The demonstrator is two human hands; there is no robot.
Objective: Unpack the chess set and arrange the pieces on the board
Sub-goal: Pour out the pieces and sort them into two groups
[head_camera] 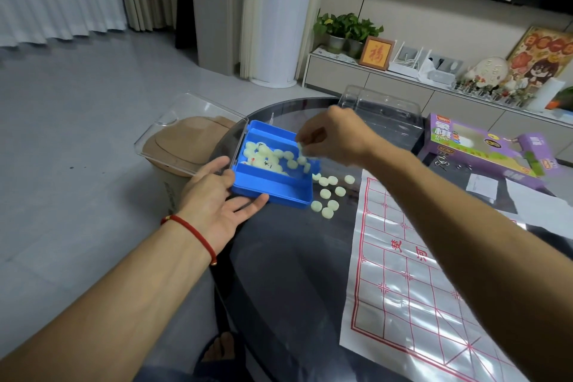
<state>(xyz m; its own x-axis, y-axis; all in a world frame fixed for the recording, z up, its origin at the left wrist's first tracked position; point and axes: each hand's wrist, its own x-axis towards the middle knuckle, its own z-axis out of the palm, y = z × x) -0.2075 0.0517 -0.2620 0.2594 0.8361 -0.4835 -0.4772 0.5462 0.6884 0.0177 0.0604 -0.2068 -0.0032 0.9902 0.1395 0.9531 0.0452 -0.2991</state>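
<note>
A blue plastic case (273,192) with a clear hinged lid (189,133) is tipped up at the table's left edge. Inside it lie several pale green round chess pieces (266,158). My left hand (214,198) supports the case from below and the side, fingers spread. My right hand (328,136) hovers over the case's right end and pinches one pale piece (300,149). Several more pieces (328,192) lie loose on the dark glass table (294,273) beside the case. The plastic board sheet (412,273), printed with red lines, lies to the right.
A purple game box (483,149) and a clear plastic tray (381,105) sit at the table's far side, with papers (483,186) near the box. A brown-lidded bin (186,146) stands on the floor left of the table. A low cabinet with plants runs behind.
</note>
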